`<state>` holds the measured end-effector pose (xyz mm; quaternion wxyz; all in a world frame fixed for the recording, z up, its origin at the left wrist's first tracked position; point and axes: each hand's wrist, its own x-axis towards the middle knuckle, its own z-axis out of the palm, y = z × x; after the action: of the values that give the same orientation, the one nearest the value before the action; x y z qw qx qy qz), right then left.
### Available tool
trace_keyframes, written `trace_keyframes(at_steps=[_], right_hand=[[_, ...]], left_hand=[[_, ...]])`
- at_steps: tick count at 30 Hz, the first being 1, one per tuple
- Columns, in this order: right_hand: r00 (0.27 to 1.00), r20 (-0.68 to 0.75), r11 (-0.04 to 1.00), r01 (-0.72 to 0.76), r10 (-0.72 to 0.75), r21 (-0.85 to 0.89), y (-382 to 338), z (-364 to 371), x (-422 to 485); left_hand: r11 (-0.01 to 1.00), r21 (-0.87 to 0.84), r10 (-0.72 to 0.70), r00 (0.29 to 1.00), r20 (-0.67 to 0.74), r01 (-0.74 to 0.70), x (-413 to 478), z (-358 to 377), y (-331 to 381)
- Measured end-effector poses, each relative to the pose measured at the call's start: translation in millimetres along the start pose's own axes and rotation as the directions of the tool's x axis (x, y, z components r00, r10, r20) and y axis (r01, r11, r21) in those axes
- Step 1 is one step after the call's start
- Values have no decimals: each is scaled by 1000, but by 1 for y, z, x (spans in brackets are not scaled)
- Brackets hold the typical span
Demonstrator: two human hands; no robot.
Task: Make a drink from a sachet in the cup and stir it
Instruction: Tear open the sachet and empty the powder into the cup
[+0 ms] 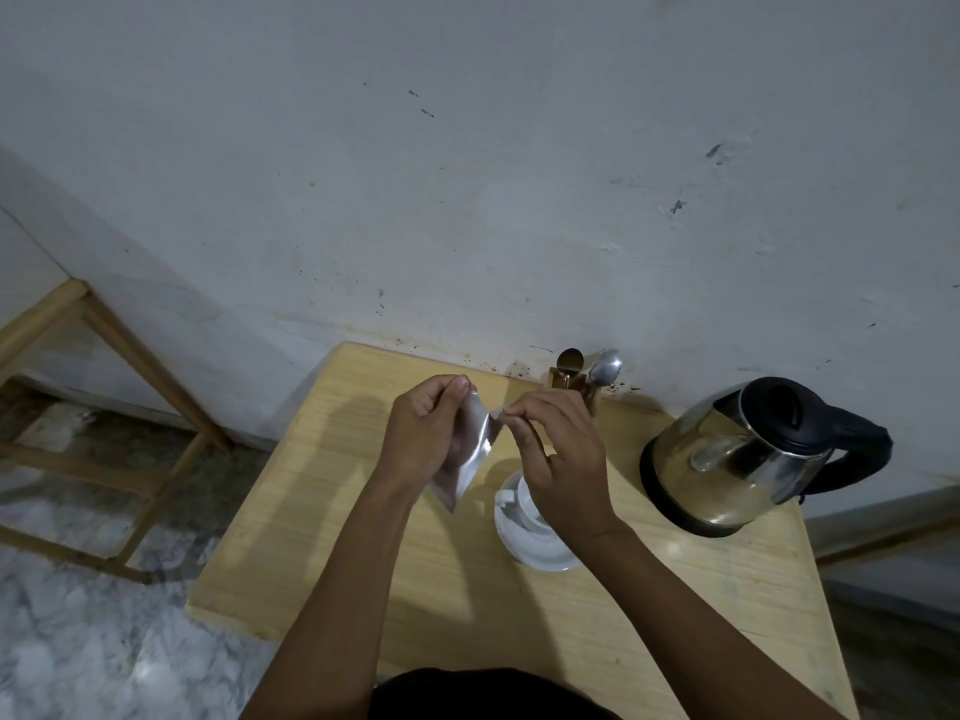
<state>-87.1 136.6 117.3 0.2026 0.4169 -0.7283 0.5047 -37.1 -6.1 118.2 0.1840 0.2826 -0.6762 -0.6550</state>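
— Fingers (457, 385), both hands?
— Left hand (423, 439) grips silvery foil sachet (470, 454) near top; right hand (558, 449) pinches its top corner.
— Axis?
— Diagonal, top toward wall, held just left of white ceramic cup (524, 511).

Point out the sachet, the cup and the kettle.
sachet (474, 453), head view, on its silver face.
cup (525, 510), head view, on its white side.
kettle (727, 459), head view, on its steel body.

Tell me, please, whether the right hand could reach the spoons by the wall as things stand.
Probably, but not at once: the right hand pinches a corner of the sachet. The spoons stand just beyond it, with nothing between.
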Motion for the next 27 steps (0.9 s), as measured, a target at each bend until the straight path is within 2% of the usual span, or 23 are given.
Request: trace_keyframes(at_steps=[6,11,13,16,20,23,25,27], right_hand=[[979,-44,975,-191,198,116,-13,-4,-6],[941,-137,937,-278,310,213,-22,-13,-8],[910,-64,894,-386,409,229,-23,-16,-4],[774,139,739,-632,618,232,-8,-12,-7],[646,341,701,-712,683,-54,32,10,-20],[538,437,663,-719,721,-209,53,37,-26],[492,495,678,-658,716,-326,63,57,-26],[470,547,718,-519,693,-463,69,77,-23]], left_hand=[[999,13,49,998,-41,-49,8,-5,-10],[996,64,74,992,-99,-68,12,-12,-20],[996,70,60,993,-99,-53,12,-18,-23],[995,87,45,996,-77,-38,12,-26,-31],[989,145,12,999,-43,-5,8,-43,-42],[986,169,6,1000,-28,-1,3,-53,-46],[985,171,0,1000,-27,4,-2,-58,-50],[982,187,0,1000,-31,6,-6,-61,-55]])
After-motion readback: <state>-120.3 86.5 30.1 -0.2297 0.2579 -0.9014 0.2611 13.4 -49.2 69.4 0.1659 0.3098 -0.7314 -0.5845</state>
